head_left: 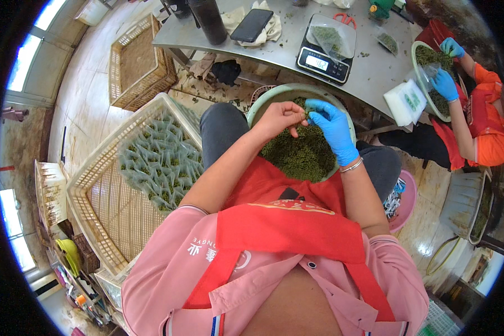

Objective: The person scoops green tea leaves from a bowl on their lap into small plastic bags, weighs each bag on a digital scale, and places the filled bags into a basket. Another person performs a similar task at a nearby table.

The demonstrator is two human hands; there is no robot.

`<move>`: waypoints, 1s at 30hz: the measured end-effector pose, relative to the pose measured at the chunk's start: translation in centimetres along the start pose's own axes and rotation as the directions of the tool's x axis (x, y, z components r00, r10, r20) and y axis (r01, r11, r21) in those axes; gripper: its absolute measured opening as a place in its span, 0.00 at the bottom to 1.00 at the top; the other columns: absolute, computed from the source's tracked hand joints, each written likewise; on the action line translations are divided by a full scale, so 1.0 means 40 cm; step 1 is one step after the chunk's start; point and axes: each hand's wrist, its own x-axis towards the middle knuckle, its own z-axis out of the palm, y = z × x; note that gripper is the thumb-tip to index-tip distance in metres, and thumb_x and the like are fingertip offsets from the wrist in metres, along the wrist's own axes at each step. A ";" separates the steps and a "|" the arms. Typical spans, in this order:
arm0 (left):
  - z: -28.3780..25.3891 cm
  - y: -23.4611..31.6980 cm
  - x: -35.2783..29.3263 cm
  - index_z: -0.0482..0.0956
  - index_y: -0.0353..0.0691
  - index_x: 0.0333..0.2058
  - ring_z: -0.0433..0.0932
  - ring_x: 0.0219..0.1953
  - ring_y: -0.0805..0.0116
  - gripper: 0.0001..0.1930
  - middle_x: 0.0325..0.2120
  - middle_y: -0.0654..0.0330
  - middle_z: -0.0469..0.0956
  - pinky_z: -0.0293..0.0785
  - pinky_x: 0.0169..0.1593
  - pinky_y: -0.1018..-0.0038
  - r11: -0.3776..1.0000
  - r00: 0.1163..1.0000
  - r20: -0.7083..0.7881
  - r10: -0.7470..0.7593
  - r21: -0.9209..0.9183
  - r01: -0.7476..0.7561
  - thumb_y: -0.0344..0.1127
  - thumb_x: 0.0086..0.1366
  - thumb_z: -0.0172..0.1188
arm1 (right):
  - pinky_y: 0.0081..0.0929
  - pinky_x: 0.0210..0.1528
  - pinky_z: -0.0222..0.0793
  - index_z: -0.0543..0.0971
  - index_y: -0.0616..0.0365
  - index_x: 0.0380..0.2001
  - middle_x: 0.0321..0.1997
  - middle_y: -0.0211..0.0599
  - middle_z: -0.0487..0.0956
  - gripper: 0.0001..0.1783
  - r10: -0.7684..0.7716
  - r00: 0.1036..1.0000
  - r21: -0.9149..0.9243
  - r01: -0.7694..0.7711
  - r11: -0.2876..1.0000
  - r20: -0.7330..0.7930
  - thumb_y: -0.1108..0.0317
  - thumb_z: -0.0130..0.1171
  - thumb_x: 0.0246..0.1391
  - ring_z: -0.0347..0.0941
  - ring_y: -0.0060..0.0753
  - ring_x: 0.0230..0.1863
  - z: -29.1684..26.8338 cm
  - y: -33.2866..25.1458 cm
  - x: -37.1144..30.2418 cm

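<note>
A pale green basin (350, 120) rests in my lap, heaped with green sprigs (297, 151) covered in tiny beads. Above its far part, my bare left hand (285, 119) and my blue-gloved right hand (333, 126) meet, fingertips almost touching. Both pinch a small green sprig (307, 113) between thumb and finger; much of it is hidden by the fingers. To my left, a cream plastic crate (103, 210) holds many clear bags (162, 159) filled with green sprigs, standing close together.
Ahead stands a metal table (280, 47) with a lit scale (326, 61) bearing a bag, red scissors (346, 21) and a phone (252, 26). At right, a blue-gloved co-worker (487, 112) handles another green-filled basin (417, 59). A pink tub (406, 201) sits by my right leg.
</note>
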 end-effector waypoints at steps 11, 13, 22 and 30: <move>-0.073 -0.076 -0.009 0.68 0.29 0.49 0.75 0.21 0.74 0.20 0.41 0.53 0.78 0.74 0.29 0.79 0.998 0.972 -0.226 0.069 0.029 -0.064 0.38 0.63 0.55 | 0.29 0.40 0.77 0.71 0.70 0.41 0.38 0.45 0.75 0.11 -0.009 0.830 0.425 0.294 0.856 -0.558 0.80 0.53 0.52 0.78 0.39 0.37 -0.098 -0.019 0.236; -0.072 -0.090 -0.015 0.68 0.29 0.48 0.75 0.21 0.75 0.19 0.40 0.53 0.78 0.74 0.28 0.79 0.999 0.971 -0.235 0.035 0.026 -0.030 0.37 0.63 0.55 | 0.30 0.39 0.77 0.71 0.70 0.41 0.37 0.45 0.75 0.12 -0.029 0.797 0.402 0.336 0.852 -0.603 0.80 0.53 0.51 0.78 0.40 0.38 -0.074 -0.014 0.288; -0.068 -0.108 -0.014 0.68 0.30 0.46 0.74 0.21 0.76 0.15 0.36 0.55 0.79 0.74 0.27 0.80 0.999 0.979 -0.200 0.048 0.025 -0.044 0.34 0.64 0.54 | 0.34 0.43 0.69 0.79 0.50 0.39 0.48 0.40 0.72 0.19 -0.643 0.587 -0.798 -0.011 0.602 -0.493 0.64 0.67 0.39 0.73 0.39 0.39 -0.111 0.015 0.318; -0.063 -0.126 -0.013 0.69 0.31 0.46 0.77 0.27 0.75 0.14 0.36 0.55 0.78 0.75 0.27 0.79 0.994 0.986 -0.162 0.043 0.103 -0.026 0.32 0.64 0.52 | 0.42 0.43 0.65 0.80 0.50 0.28 0.38 0.42 0.78 0.16 -0.587 0.685 -0.883 -0.187 0.431 -0.432 0.55 0.68 0.35 0.73 0.45 0.37 -0.176 -0.050 0.451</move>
